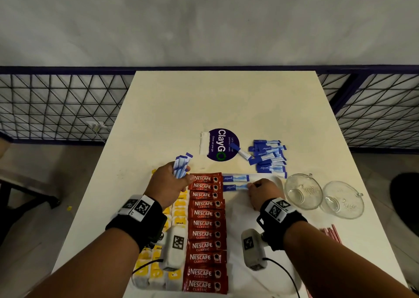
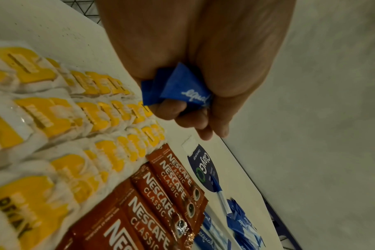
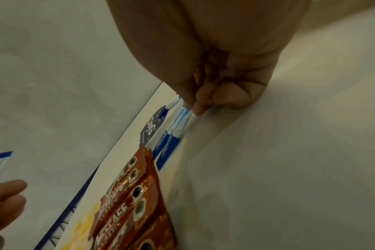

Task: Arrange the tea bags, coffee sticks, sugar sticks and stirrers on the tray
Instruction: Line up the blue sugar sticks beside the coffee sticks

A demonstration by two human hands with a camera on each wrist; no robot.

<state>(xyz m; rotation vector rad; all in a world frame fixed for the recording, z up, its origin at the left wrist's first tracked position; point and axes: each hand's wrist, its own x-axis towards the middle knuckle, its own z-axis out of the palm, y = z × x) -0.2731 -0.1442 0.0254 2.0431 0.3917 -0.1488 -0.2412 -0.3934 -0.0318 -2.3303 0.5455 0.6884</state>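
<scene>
A white tray (image 1: pixel 267 272) lies near the table's front edge. Yellow tea bags (image 1: pixel 179 216) fill its left side. A column of red coffee sticks (image 1: pixel 205 234) runs down its middle. Two blue sugar sticks (image 1: pixel 235 178) lie side by side at the tray's far right part. My right hand (image 1: pixel 260 192) pinches the end of the nearer sugar stick (image 1: pixel 234 187), which lies flat on the tray. My left hand (image 1: pixel 169 180) grips a bundle of sugar sticks (image 1: pixel 181 165), also seen as folded blue ends (image 2: pixel 178 88). Red stirrers (image 1: pixel 330 232) lie at the right.
A loose pile of sugar sticks (image 1: pixel 269 158) lies beyond the tray, beside a round purple sticker (image 1: pixel 223 144). Two upturned glass cups (image 1: pixel 302 191) (image 1: pixel 342 200) stand to the right of the tray. A wire fence runs behind the table.
</scene>
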